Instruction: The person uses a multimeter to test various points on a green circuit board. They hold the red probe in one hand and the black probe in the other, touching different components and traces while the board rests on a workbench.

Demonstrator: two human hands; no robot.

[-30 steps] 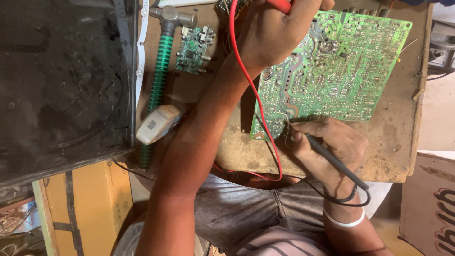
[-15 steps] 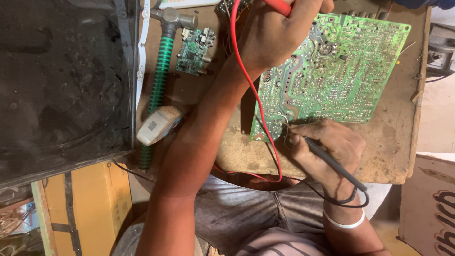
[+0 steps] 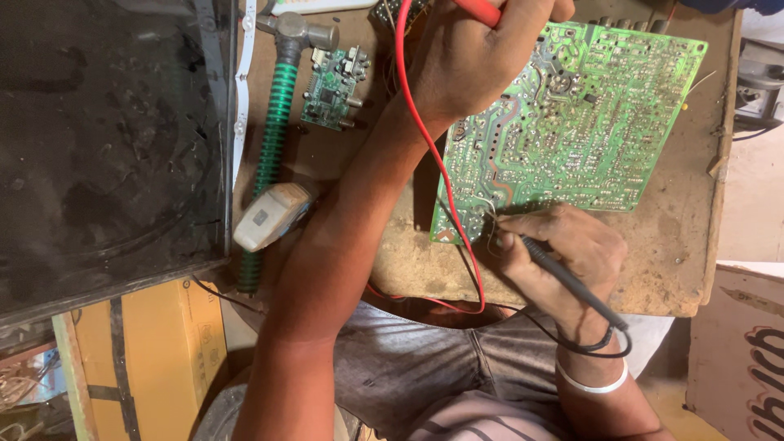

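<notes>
Large green circuit board (image 3: pixel 572 122) flat on the worn brown wooden bench (image 3: pixel 670 269), centre-right of frame. Right hand (image 3: pixel 563 253) pinching a black test probe (image 3: pixel 563 273), tip at the board's lower-left corner. Left hand (image 3: pixel 474 57) up top, fingers wrapped round the red probe (image 3: pixel 482 10). Best kept steady, one solder joint only, red lead (image 3: pixel 441 171) clear. Green-handled hammer (image 3: pixel 278 122) at upper left.

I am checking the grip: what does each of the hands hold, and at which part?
The left hand holds a red probe by its handle. The right hand holds a black probe near its tip end, pen-like, tip on the green circuit board.
</notes>
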